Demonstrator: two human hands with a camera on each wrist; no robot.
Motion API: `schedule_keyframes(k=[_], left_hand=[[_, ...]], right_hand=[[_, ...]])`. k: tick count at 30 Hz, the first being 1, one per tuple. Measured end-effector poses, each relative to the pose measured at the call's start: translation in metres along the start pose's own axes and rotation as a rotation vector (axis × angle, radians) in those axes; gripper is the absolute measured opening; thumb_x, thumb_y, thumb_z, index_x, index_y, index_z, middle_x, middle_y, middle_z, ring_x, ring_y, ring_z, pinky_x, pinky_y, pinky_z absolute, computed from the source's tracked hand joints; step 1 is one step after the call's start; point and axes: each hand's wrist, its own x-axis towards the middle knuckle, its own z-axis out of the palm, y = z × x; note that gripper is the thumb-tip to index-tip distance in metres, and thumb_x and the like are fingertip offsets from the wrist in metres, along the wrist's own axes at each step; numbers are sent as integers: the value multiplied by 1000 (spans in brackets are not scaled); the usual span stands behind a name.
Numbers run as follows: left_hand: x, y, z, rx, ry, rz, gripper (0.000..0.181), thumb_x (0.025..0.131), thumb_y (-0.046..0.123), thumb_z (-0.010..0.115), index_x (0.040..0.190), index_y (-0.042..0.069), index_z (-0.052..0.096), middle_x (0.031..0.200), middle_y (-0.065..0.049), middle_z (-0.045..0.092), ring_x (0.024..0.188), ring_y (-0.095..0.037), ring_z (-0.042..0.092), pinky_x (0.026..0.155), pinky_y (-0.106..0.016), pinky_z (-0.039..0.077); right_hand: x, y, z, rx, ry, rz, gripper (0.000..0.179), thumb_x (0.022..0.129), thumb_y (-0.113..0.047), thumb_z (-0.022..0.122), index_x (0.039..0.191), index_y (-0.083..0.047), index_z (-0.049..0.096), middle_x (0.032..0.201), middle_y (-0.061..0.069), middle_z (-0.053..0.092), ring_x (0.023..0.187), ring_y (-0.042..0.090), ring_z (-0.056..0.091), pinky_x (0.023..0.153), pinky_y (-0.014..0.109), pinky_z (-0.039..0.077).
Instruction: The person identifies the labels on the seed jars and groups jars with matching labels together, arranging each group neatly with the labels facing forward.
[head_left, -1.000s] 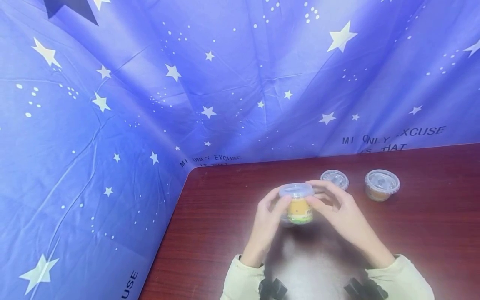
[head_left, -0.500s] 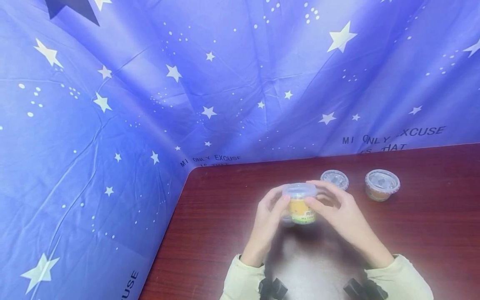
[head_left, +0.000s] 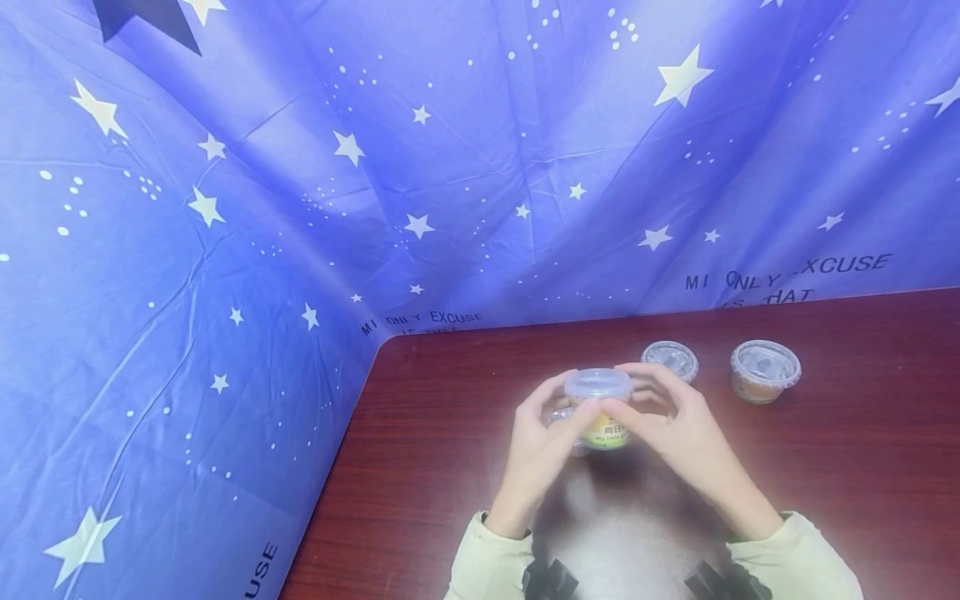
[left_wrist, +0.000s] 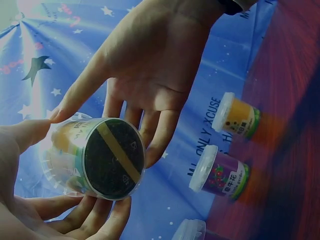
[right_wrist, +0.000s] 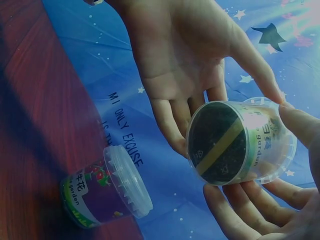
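Observation:
Both hands hold a small clear plastic tub (head_left: 600, 385) with a clear lid and a yellow and green label, lifted off the table. Its round dark base (left_wrist: 115, 159), crossed by a tan strip, faces the left wrist camera. My left hand (head_left: 536, 450) grips one side and my right hand (head_left: 686, 433) the other. The thumbs meet at the front of the tub, over its label; the other fingers wrap round the sides and back. Another lidded tub (head_left: 561, 415) shows partly behind it, mostly hidden by the left hand.
Two more lidded tubs stand at the back right of the dark red table (head_left: 420, 467): one near tub (head_left: 670, 360) and one farther right tub (head_left: 765, 371). A purple-labelled tub (right_wrist: 100, 190) appears in the right wrist view. Blue star-printed cloth (head_left: 480, 167) hangs behind.
The held tub has turned, bringing more of its printed lettering to the front. Both thumbs have come together across the label, from opposite sides. The other tubs stay in place.

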Motion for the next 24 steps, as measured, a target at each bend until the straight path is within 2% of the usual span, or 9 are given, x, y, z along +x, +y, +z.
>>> schedule_keyframes(k=[6,15,24], left_hand=[[2,-2,0,-6,-2,21,45,88,19,74,131,12,63,113,-7,69,100,-20,67,78,-30,61],[4,-1,-4,-32,11,43,39,89,17,71,127,13,66,118,-6,70,105,-20,67,91,-31,57],[4,0,-8,-72,-69,3,36,93,20,64,129,13,65,118,-9,69,101,-16,66,91,-33,54]], right_hand=[[0,0,-1,3,1,-9,45,91,-16,73,132,-10,57,111,1,70,98,4,65,84,20,55],[1,2,-2,10,-11,-37,41,94,-14,69,133,-10,57,111,-4,70,100,4,64,86,17,53],[2,3,-5,88,-98,1,39,99,-17,60,138,-11,54,118,-2,67,107,7,65,89,20,53]])
